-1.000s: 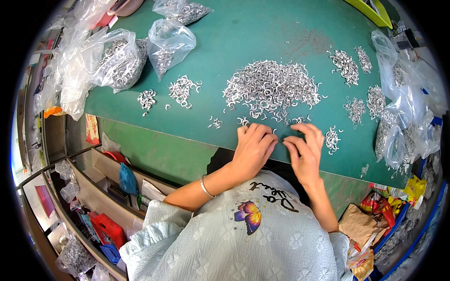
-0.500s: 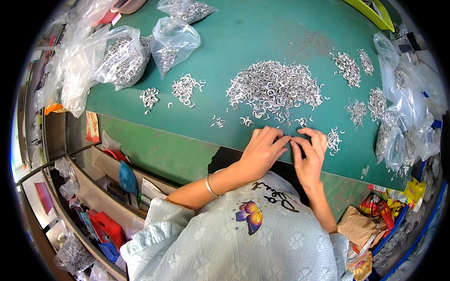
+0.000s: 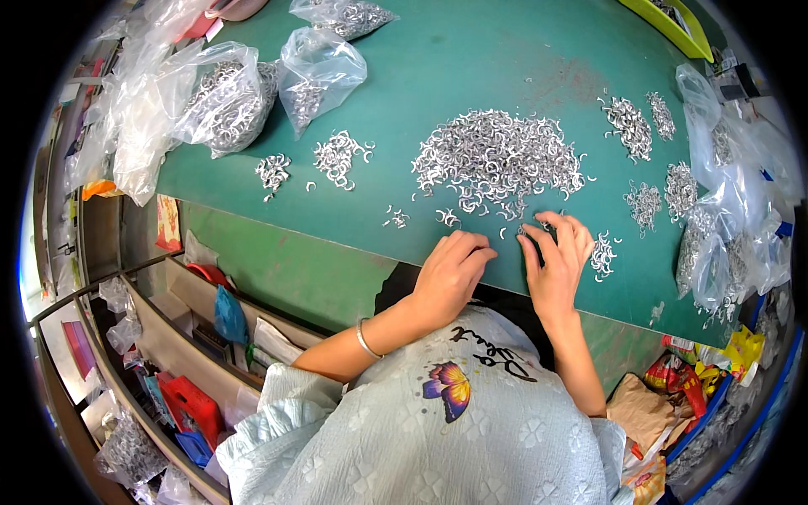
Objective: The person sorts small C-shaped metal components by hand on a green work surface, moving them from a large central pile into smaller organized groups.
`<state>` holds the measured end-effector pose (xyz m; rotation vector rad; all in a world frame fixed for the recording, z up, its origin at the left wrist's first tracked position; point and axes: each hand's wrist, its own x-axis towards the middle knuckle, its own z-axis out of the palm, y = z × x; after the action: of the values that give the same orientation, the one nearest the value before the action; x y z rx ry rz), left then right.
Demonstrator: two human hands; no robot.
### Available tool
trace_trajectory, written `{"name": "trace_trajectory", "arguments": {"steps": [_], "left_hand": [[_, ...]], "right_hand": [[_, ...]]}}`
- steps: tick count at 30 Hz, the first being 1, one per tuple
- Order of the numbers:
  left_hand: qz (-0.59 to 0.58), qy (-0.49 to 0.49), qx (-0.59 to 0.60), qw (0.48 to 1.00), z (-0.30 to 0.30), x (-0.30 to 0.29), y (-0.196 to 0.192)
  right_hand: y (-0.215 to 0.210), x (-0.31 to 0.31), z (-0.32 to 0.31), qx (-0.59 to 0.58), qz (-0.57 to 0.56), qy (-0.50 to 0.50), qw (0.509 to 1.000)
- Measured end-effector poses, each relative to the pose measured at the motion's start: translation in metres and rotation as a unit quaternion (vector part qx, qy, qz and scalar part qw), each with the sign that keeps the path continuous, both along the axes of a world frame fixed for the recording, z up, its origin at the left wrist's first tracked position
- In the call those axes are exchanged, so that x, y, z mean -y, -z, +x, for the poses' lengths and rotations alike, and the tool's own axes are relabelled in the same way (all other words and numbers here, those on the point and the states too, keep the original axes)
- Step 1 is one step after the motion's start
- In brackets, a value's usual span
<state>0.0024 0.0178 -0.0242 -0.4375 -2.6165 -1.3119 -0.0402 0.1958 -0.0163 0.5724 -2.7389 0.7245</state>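
Note:
A wide heap of small silver crescent-shaped metal pieces lies on the green table. Just in front of it, near the table edge, is my left hand, its fingers curled and pressed together; anything in them is too small to make out. My right hand is to its right, thumb and index fingertips close around a small silver crescent piece. Under its other fingers lie a few more crescents, partly hidden. A single crescent rests between the hands. Beside my right hand sits a small pile.
Smaller piles lie to the left, others to the right. Clear plastic bags of metal pieces stand at the back left, and more bags line the right edge. A yellow-green tray is at the far right.
My hands have separated: the left has drawn back to the left and toward me, while the right has moved slightly forward. A lone crescent now shows between them. The whole view has shifted slightly.

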Motion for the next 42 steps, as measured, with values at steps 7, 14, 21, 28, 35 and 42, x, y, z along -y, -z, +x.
{"name": "trace_trajectory", "arguments": {"steps": [7, 14, 21, 28, 35, 42], "left_hand": [[-0.001, -0.011, -0.006, 1.000, -0.001, -0.002, 0.002], [0.012, -0.026, -0.013, 1.000, -0.003, -0.004, -0.001], [0.011, -0.031, -0.013, 0.999, -0.002, -0.004, -0.001], [0.006, -0.035, -0.008, 0.999, -0.002, -0.005, 0.001], [-0.005, -0.034, -0.003, 0.999, -0.001, -0.003, 0.001], [-0.008, -0.040, -0.004, 0.999, -0.002, -0.001, -0.002]], "right_hand": [[-0.001, -0.011, 0.007, -0.001, -0.033, 0.007, 0.999], [0.001, -0.011, 0.009, -0.014, 0.002, 0.008, 1.000], [0.001, -0.011, 0.008, -0.036, 0.016, -0.009, 0.999], [-0.009, -0.021, -0.002, -0.018, -0.038, 0.025, 0.999], [-0.022, -0.094, -0.045, -0.093, -0.001, 0.201, 0.975], [-0.010, -0.116, -0.049, -0.041, -0.083, 0.248, 0.964]]}}
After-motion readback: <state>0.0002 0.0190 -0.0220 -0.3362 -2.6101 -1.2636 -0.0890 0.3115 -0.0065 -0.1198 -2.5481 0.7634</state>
